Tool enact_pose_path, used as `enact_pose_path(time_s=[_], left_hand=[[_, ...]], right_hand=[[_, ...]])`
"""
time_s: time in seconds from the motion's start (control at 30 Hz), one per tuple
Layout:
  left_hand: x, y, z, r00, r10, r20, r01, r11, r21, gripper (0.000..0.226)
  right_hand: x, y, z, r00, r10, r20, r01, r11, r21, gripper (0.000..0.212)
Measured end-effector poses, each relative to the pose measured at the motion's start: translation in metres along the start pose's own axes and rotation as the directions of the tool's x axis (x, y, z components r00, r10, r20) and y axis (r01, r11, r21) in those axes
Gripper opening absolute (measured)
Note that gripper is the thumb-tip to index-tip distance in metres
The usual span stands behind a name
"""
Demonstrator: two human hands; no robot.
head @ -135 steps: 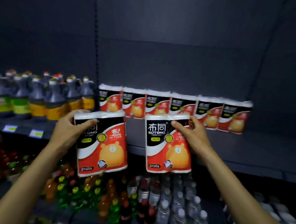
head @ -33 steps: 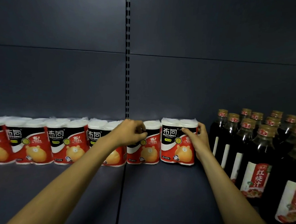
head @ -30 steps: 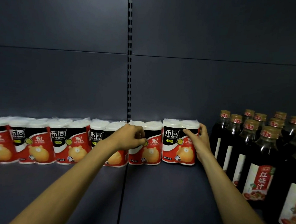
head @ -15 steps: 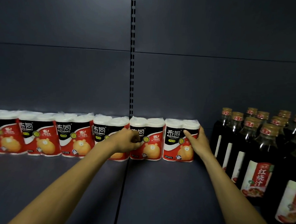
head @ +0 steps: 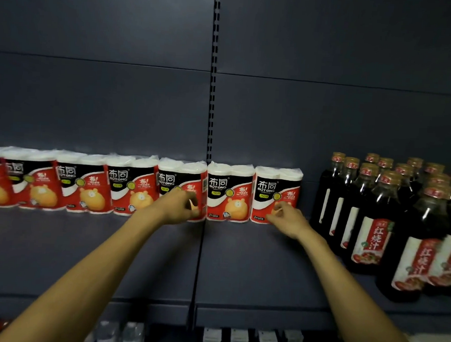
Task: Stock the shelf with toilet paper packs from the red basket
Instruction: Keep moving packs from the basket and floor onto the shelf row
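Reaching in with both arms, the person has their hands right up against the row of toilet paper packs (head: 128, 186) lined up along the back edge of the shelf (head: 239, 264). The left hand (head: 181, 206) sits in front of the third pack from the right (head: 181, 188), fingers loosely curled; honestly can't tell if it's actually pinching the wrapper or just brushing it. The right hand (head: 286, 218) is low on the front of the last pack (head: 277, 195), the one at the right end of the row, fingers bent against the bottom corner, and the grip is just as hard to read. The hands are apart, with one whole pack (head: 229, 192) between them.

All the packs stand upright, side by side and touching, labels facing out, running off toward the left edge of the shelf. Toward the right edge there's a bunch of dark sauce bottles (head: 390, 220), with a small gap between them and the last pack. The red basket isn't in view.
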State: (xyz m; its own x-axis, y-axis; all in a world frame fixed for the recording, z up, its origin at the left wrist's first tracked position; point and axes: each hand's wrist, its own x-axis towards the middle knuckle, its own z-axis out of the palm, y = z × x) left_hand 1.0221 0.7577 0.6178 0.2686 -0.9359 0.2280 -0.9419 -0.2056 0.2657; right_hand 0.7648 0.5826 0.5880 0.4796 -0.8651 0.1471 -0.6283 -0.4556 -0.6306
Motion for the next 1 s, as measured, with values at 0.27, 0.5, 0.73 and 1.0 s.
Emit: enact_pose_path(time_s=[0.27,0.5,0.73,1.0], left_hand=[[-0.112,-0.088,-0.034,0.991,-0.129,-0.035,0.129,0.992,-0.001,0.042],[-0.26,-0.212,-0.065,0.949,-0.308,-0.067,0.308,0.951,-0.011,0.049],[-0.42,-0.313,-0.086,0.837,-0.527,-0.145,0.522,0.85,-0.076,0.048],[-0.589,-0.413,-0.053,0.591,-0.8,-0.102,0.785,0.6,-0.157,0.054]], right_hand=[[-0.065,-0.12,0.085,0.945,-0.279,0.168,0.311,0.928,-0.205,0.055],[-0.148,-0.256,0.208,0.851,-0.435,0.295,0.489,0.861,-0.141,0.058],[-0.239,-0.386,0.334,0.617,-0.64,0.457,0.699,0.713,0.056,0.053],[-0.325,-0.462,0.506,0.329,-0.674,0.661,0.793,0.578,0.195,0.053]])
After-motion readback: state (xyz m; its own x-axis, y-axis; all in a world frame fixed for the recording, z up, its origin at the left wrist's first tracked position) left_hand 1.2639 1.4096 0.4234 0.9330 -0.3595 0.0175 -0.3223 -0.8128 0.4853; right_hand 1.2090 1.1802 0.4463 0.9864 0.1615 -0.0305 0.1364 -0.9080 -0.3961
